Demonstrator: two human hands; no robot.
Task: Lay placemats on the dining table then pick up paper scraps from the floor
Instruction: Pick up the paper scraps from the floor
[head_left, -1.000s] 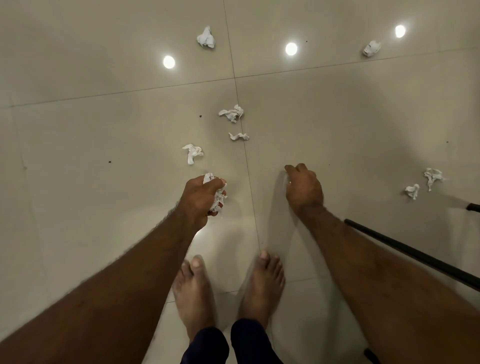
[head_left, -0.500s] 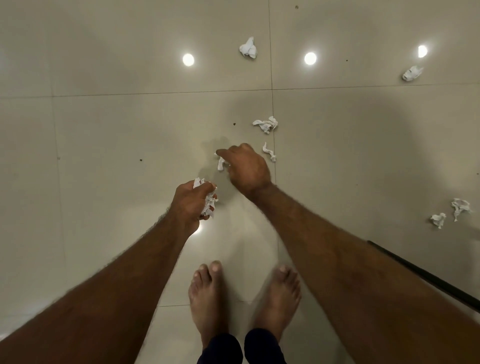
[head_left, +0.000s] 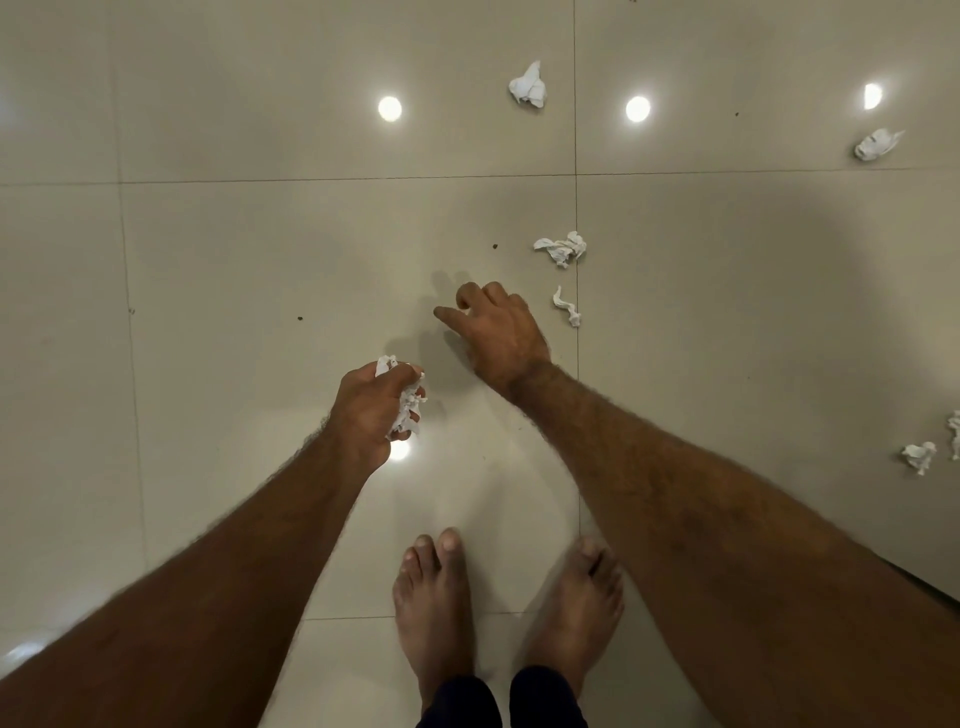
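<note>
Open tiled floor (head_left: 234, 260) lies to your left and straight ahead of your left hand (head_left: 371, 402); no scraps lie on that side. The clutter is to the right of the lengthwise grout seam (head_left: 575, 130) and along it. A twisted scrap (head_left: 566, 306) lies just beside your right hand (head_left: 496, 332), and a crumpled scrap (head_left: 562, 248) sits on the seam just past it. A larger ball (head_left: 529, 85) and a flattened piece (head_left: 877, 144) lie well beyond, and two small scraps (head_left: 918, 456) lie near the right edge of the view. Your bare feet (head_left: 434, 587) stand near the bottom edge, apart from every scrap.

Your left-hand fingers are curled round a wad of paper scraps (head_left: 408, 405), held above the floor. Your right-hand fingers are curled with the thumb out to the left; you cannot tell whether they pinch anything.

Half a second ago a small scrap showed at your right fingertips; none shows there now. The left hand still grips its wad.
</note>
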